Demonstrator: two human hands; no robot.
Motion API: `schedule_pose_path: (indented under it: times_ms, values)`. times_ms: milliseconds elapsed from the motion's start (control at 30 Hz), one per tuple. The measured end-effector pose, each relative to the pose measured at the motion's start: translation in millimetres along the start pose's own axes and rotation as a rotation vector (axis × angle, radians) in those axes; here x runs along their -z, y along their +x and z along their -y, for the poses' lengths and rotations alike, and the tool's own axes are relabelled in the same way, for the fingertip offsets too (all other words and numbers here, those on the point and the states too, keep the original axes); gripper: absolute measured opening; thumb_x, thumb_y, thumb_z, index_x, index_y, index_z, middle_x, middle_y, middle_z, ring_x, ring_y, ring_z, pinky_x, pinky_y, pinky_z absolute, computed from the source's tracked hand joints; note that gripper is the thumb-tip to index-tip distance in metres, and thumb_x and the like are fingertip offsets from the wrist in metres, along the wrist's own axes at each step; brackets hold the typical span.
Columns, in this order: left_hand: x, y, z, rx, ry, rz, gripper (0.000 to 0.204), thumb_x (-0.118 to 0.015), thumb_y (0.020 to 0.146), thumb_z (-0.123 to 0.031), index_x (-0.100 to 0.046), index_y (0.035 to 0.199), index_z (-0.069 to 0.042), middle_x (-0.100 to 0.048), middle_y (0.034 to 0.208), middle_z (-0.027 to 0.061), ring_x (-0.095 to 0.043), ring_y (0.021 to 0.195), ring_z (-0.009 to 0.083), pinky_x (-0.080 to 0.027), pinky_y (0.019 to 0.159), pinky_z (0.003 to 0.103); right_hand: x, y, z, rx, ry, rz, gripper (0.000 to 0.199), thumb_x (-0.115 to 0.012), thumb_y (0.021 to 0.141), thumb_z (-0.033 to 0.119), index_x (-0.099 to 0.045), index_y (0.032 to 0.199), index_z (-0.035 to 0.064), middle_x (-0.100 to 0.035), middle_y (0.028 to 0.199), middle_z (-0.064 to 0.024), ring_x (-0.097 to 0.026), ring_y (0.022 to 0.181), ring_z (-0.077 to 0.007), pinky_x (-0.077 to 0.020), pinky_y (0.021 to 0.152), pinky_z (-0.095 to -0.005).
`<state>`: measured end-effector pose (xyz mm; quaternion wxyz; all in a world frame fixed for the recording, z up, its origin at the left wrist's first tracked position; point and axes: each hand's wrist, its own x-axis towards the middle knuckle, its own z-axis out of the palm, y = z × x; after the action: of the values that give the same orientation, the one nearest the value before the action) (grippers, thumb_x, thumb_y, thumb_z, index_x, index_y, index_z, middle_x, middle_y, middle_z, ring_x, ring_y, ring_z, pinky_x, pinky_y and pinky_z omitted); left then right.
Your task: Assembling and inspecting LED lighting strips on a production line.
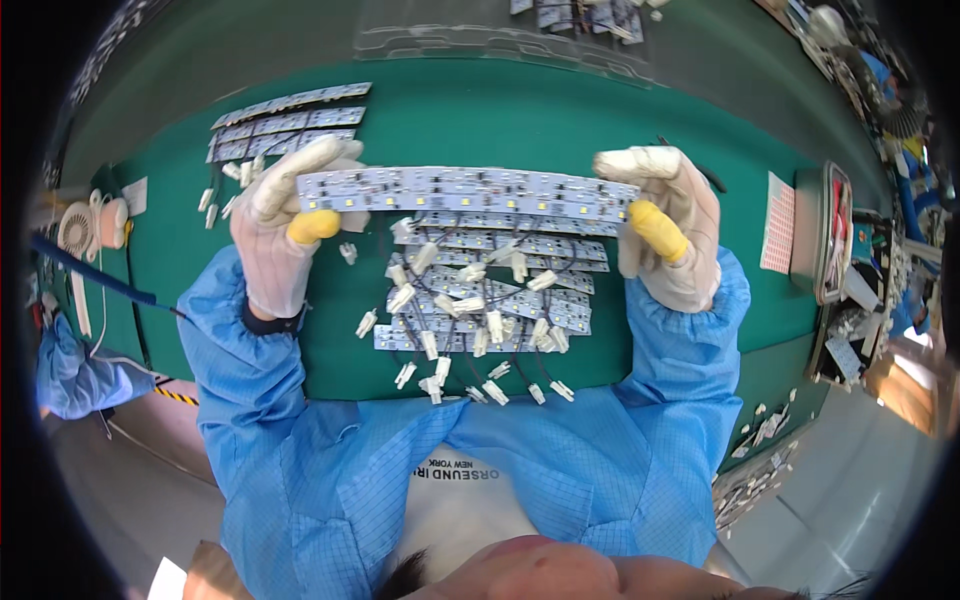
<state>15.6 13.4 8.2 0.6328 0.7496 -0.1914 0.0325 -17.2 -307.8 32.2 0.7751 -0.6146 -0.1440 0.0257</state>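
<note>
A long white LED circuit board strip (465, 191) spans the space between my two gloved hands, its row of small yellowish LEDs showing. My left hand (288, 215), in a white glove with a yellow thumb cover, grips the strip's left end. At the right end my right hand (668, 225), gloved alike, pinches it between yellow-covered thumb and fingers. Below the held strip lies a pile of similar LED strips (545, 312) with dark wires and white plug connectors (495, 327). The held strip hides the pile's far edge.
More LED strips (288, 122) with connectors lie at the far left of the green mat (470, 110). A clear plastic tray (440, 42) stands at the back. To the left is a small white fan (76, 230); to the right, a red-marked sheet (779, 225) beside a metal-rimmed box (822, 235).
</note>
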Motion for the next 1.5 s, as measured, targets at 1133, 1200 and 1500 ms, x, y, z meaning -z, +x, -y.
schedule_pose_path:
  times_ms: [1133, 1200, 1500]
  values:
    - [2.2, 1.3, -7.8, 0.027, 0.030, 0.078, 0.057, -0.065, 0.079, -0.040, -0.055, 0.117, 0.001, -0.067, 0.090, 0.0110, -0.066, 0.077, 0.0143, -0.051, 0.071, 0.023, -1.6, 4.3, 2.6, -0.123, -0.103, -0.001, 0.054, -0.062, 0.083, 0.038, -0.051, 0.109, -0.0078, -0.063, 0.081, -0.0121, -0.041, 0.038, -0.0028, -0.0285, 0.037, -0.0148]
    - [-0.1, 2.1, -7.8, 0.048, -0.078, 0.044, 0.055, -0.065, 0.080, -0.039, -0.056, 0.117, 0.001, -0.067, 0.087, 0.0101, -0.066, 0.077, 0.0136, -0.051, 0.071, 0.022, -3.6, 2.9, 2.2, -0.125, -0.101, -0.032, 0.058, -0.065, 0.081, 0.041, -0.051, 0.109, -0.0083, -0.063, 0.083, -0.0130, -0.041, 0.039, -0.0027, -0.0293, 0.037, -0.0148]
    - [4.6, 2.8, -4.5, -0.064, 0.048, 0.064, 0.046, -0.065, 0.082, -0.032, -0.058, 0.113, 0.002, -0.068, 0.083, 0.0104, -0.065, 0.075, 0.0123, -0.049, 0.069, 0.023, -2.3, 2.7, -1.7, -0.085, -0.156, -0.102, 0.050, -0.064, 0.081, 0.034, -0.052, 0.108, -0.0065, -0.063, 0.095, -0.0136, -0.041, 0.039, -0.0031, -0.0317, 0.037, -0.0155]
